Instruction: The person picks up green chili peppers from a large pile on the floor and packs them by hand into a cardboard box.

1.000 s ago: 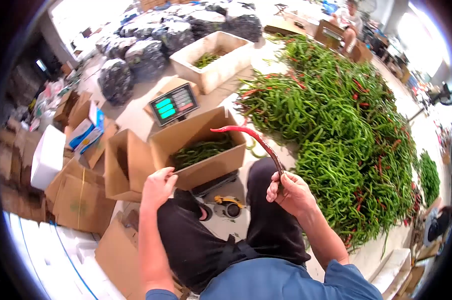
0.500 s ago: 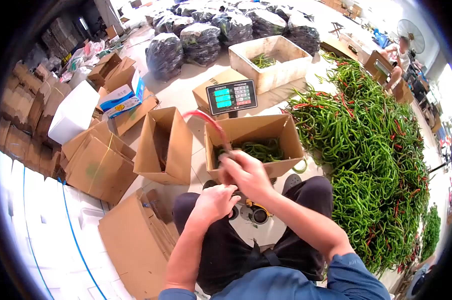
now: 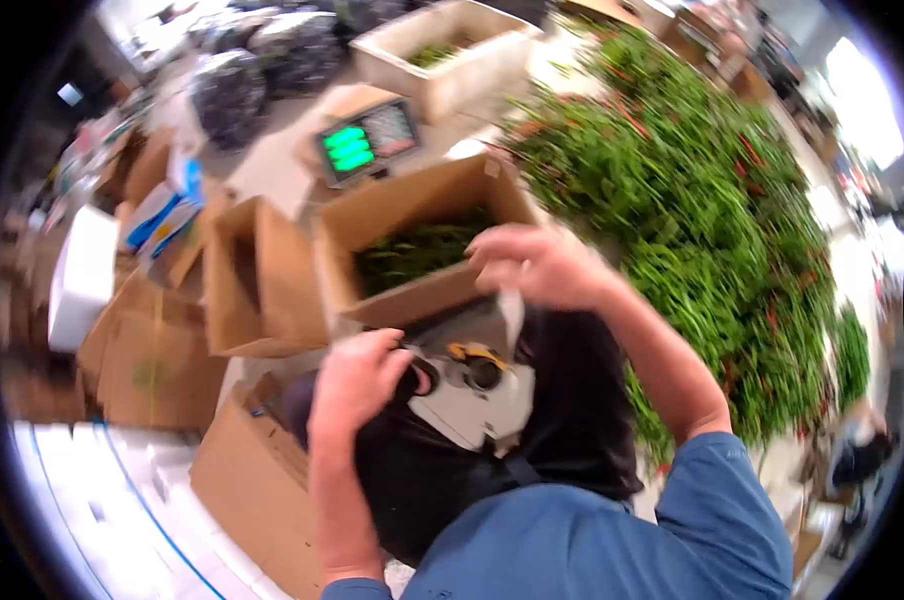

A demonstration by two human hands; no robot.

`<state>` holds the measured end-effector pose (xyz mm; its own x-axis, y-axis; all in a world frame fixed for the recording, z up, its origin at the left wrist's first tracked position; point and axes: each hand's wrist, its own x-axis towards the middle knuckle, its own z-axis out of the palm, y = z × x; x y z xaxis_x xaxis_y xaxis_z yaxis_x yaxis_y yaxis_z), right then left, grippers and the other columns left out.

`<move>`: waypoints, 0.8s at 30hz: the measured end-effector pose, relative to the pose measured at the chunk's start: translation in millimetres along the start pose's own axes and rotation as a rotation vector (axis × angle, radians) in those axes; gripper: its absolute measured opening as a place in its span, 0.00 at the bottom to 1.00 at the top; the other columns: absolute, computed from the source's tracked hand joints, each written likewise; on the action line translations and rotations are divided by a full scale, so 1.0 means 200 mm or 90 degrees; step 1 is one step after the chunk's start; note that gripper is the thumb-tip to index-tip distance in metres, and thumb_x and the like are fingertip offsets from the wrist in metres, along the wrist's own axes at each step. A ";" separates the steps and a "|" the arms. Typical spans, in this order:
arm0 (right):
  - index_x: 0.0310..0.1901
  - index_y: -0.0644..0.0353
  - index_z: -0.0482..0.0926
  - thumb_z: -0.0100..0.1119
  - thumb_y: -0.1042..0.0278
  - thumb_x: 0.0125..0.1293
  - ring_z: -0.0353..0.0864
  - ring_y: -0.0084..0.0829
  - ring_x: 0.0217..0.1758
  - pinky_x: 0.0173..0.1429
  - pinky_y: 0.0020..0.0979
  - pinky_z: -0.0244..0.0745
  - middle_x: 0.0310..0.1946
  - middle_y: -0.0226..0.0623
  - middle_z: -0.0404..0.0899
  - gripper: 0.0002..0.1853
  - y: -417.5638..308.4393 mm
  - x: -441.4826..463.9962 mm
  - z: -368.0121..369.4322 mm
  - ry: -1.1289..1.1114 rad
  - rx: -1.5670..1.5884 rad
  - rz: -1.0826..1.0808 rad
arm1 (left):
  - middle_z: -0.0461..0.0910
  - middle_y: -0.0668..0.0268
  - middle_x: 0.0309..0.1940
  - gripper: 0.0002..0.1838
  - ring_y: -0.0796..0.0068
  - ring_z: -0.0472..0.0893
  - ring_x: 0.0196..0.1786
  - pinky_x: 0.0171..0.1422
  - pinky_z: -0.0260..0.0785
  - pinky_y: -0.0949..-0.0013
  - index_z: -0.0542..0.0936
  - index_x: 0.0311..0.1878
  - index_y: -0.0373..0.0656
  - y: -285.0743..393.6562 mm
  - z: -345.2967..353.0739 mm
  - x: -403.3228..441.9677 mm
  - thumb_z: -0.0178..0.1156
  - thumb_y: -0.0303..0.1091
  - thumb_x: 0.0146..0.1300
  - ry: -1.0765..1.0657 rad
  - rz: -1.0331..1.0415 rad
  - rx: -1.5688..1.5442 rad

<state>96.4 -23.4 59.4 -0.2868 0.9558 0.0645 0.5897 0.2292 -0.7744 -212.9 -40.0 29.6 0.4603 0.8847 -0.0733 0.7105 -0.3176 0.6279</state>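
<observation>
A cardboard box [image 3: 422, 205] with green chili peppers [image 3: 427, 250] inside stands in front of my knees. My right hand [image 3: 542, 265] is over its front right corner, fingers apart and curved, with nothing visible in them. My left hand [image 3: 357, 375] is in front of the box's front left corner, nearest my knee; its fingers are loosely bent and slightly blurred, and I see nothing in them. Behind the box stands a scale display [image 3: 367, 142] with lit green digits, too blurred to read.
A large heap of green chili peppers [image 3: 702, 220], with some red ones, covers the floor at right. A second cardboard box [image 3: 292, 275] stands at left. Behind are a white foam crate [image 3: 452, 80] and black plastic bags [image 3: 297, 50]. Flattened cardboard [image 3: 257, 490] lies at lower left.
My hands have moved apart from each other. The red chili pepper that was at my right hand no longer shows. My view has turned to the right and tilted down.
</observation>
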 end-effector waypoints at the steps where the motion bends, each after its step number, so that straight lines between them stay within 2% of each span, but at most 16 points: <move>1: 0.49 0.62 0.86 0.66 0.64 0.67 0.86 0.34 0.52 0.59 0.34 0.79 0.52 0.41 0.86 0.14 0.19 -0.16 -0.15 0.107 0.114 0.114 | 0.86 0.50 0.48 0.18 0.51 0.86 0.50 0.56 0.78 0.56 0.84 0.54 0.37 0.00 0.01 0.00 0.66 0.39 0.66 -0.005 -0.010 -0.011; 2: 0.56 0.63 0.83 0.67 0.66 0.66 0.84 0.32 0.54 0.59 0.33 0.79 0.56 0.40 0.85 0.18 0.35 -0.38 -0.33 0.215 0.096 0.214 | 0.86 0.50 0.47 0.18 0.53 0.86 0.49 0.56 0.78 0.58 0.84 0.54 0.36 0.01 0.02 0.01 0.67 0.37 0.66 -0.013 -0.021 -0.019; 4: 0.66 0.64 0.75 0.70 0.62 0.64 0.83 0.35 0.56 0.61 0.35 0.79 0.58 0.46 0.83 0.30 0.71 -0.94 -0.51 0.405 -0.068 0.358 | 0.87 0.51 0.46 0.17 0.58 0.87 0.48 0.55 0.78 0.61 0.83 0.56 0.35 0.04 0.03 0.01 0.65 0.34 0.68 -0.029 -0.034 -0.016; 6: 0.74 0.66 0.65 0.72 0.58 0.61 0.82 0.39 0.60 0.65 0.37 0.77 0.60 0.53 0.80 0.43 0.90 -1.51 -0.55 0.390 -0.234 0.575 | 0.87 0.52 0.43 0.17 0.62 0.87 0.45 0.54 0.78 0.63 0.82 0.58 0.34 -0.03 0.07 0.01 0.64 0.32 0.69 -0.029 -0.011 -0.026; 8: 0.76 0.66 0.61 0.74 0.55 0.59 0.80 0.45 0.64 0.69 0.39 0.74 0.63 0.56 0.78 0.48 1.07 -2.01 -0.38 0.333 -0.310 0.645 | 0.87 0.54 0.43 0.17 0.65 0.87 0.44 0.54 0.78 0.64 0.81 0.58 0.33 -0.01 0.08 0.02 0.63 0.31 0.70 -0.049 -0.045 -0.001; 10: 0.77 0.65 0.59 0.74 0.55 0.58 0.76 0.46 0.69 0.73 0.40 0.70 0.68 0.57 0.73 0.50 1.02 -2.21 -0.15 0.293 -0.150 0.791 | 0.87 0.55 0.44 0.17 0.66 0.86 0.44 0.54 0.78 0.65 0.81 0.59 0.33 -0.03 0.10 0.03 0.63 0.30 0.70 -0.070 -0.080 0.032; 12: 0.79 0.65 0.52 0.74 0.52 0.57 0.68 0.50 0.75 0.78 0.42 0.64 0.73 0.59 0.65 0.55 1.07 -2.38 0.19 0.203 -0.136 0.796 | 0.86 0.55 0.43 0.18 0.65 0.86 0.45 0.54 0.78 0.64 0.80 0.60 0.34 -0.03 0.11 0.04 0.64 0.31 0.70 -0.093 -0.088 0.081; 14: 0.78 0.61 0.56 0.74 0.52 0.55 0.69 0.51 0.74 0.76 0.45 0.66 0.71 0.56 0.68 0.53 1.00 -2.37 0.47 0.116 -0.102 0.858 | 0.86 0.54 0.44 0.18 0.64 0.87 0.46 0.54 0.78 0.64 0.80 0.59 0.34 0.00 0.14 0.05 0.64 0.32 0.70 -0.120 -0.083 0.152; 16: 0.78 0.60 0.56 0.74 0.51 0.55 0.69 0.51 0.73 0.74 0.49 0.66 0.70 0.53 0.69 0.53 0.95 -2.34 0.72 0.047 -0.150 0.832 | 0.86 0.55 0.44 0.18 0.65 0.86 0.45 0.54 0.77 0.64 0.80 0.59 0.34 0.01 0.17 0.06 0.64 0.31 0.70 -0.137 -0.073 0.186; 18: 0.76 0.58 0.58 0.74 0.53 0.55 0.67 0.48 0.73 0.74 0.50 0.64 0.70 0.50 0.68 0.50 0.98 -2.36 0.93 0.042 -0.213 0.792 | 0.86 0.55 0.43 0.17 0.66 0.86 0.45 0.54 0.77 0.65 0.80 0.60 0.34 0.03 0.18 0.06 0.63 0.30 0.71 -0.140 -0.079 0.180; 22: 0.74 0.64 0.60 0.73 0.57 0.53 0.67 0.49 0.71 0.71 0.50 0.64 0.68 0.53 0.68 0.49 1.06 -2.39 0.98 0.198 -0.389 0.679 | 0.85 0.59 0.43 0.16 0.72 0.83 0.47 0.55 0.75 0.68 0.79 0.60 0.31 0.03 0.12 0.05 0.60 0.27 0.72 -0.084 -0.109 0.079; 24: 0.74 0.66 0.60 0.75 0.60 0.50 0.66 0.51 0.71 0.69 0.52 0.63 0.68 0.55 0.67 0.50 1.12 -2.40 0.89 0.270 -0.453 0.651 | 0.85 0.58 0.45 0.16 0.71 0.84 0.48 0.56 0.75 0.68 0.80 0.60 0.31 0.01 0.04 0.03 0.59 0.27 0.73 -0.047 -0.122 0.141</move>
<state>231.7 -462.6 -256.4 0.7043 0.7076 -0.0566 0.7011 -0.7059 -0.1012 -205.0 -37.5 24.7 0.3378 0.9115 -0.2349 0.8832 -0.2207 0.4138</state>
